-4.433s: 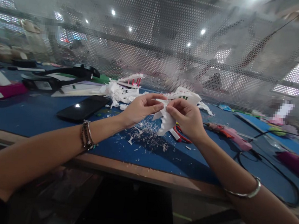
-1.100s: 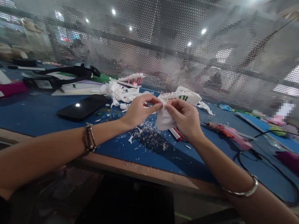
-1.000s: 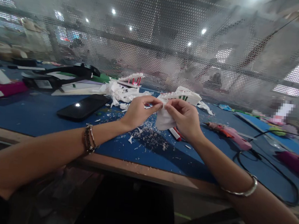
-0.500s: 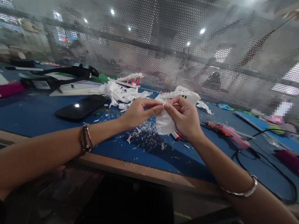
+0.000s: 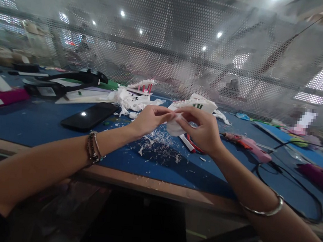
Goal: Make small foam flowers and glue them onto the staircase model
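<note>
A small piece of thin white paper or tissue (image 5: pixel 175 127) hangs between my two hands above the table. My left hand (image 5: pixel 149 120) pinches its left edge between thumb and forefinger. My right hand (image 5: pixel 202 128) has its fingers closed on the other side, nearly touching the left fingertips. Below them, tiny white scraps (image 5: pixel 161 145) are scattered over the blue tabletop (image 5: pixel 34 131). A white-and-red pen-like stick (image 5: pixel 187 142) lies just under the right hand. Behind the hands are a heap of torn white paper (image 5: pixel 127 101) and a white model piece (image 5: pixel 199 103).
A black phone (image 5: pixel 90 117) lies at left, near a black headset (image 5: pixel 68 79) and a magenta power strip (image 5: pixel 2 100). At right rest a pink glue gun (image 5: pixel 247 145), its black cable (image 5: pixel 317 206) and a blue board (image 5: pixel 293 143). A perforated metal screen (image 5: pixel 169 42) stands behind.
The white piece has been drawn up and folded, so less of it hangs below my fingers. My right hand has turned slightly, and more of the white-and-red stick shows.
</note>
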Motion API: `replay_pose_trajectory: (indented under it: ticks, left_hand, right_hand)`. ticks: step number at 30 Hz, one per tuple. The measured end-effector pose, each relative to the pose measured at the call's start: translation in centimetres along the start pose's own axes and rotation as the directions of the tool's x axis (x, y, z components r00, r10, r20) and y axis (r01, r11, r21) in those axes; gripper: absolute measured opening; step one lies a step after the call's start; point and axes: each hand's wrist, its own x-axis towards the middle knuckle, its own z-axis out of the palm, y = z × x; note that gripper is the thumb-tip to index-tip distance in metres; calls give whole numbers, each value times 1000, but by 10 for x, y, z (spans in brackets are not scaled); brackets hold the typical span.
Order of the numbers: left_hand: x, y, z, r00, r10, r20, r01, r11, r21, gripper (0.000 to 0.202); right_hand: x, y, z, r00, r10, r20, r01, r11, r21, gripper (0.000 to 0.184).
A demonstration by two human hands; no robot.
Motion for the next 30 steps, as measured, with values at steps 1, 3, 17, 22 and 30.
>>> replay_pose_trajectory:
  ticks: [1, 3, 17, 22, 30]
  left_hand:
    - [0, 0, 0, 1000, -5, 8, 5, 1000, -1, 14]
    - [0, 0, 0, 1000, -12, 23, 12, 1000, 1, 13]
    - [0, -3, 0, 999, -43, 16, 43, 999, 15, 14]
    - [0, -5, 0, 999, -46, 11, 46, 999, 3, 17]
    - [3, -11, -1, 998, -57, 31, 56, 998, 35, 19]
  right_hand:
    - [0, 0, -1, 1000, -15, 1, 15, 998, -53, 13]
    - [1, -1, -2, 999, -34, 0, 34, 991, -133, 13]
    - [0, 1, 0, 999, 50, 4, -50, 999, -7, 15]
    - [3, -2, -5, 999, -52, 11, 53, 988, -145, 14]
    - [3, 1, -9, 955, -262, 138, 295, 887, -356, 18]
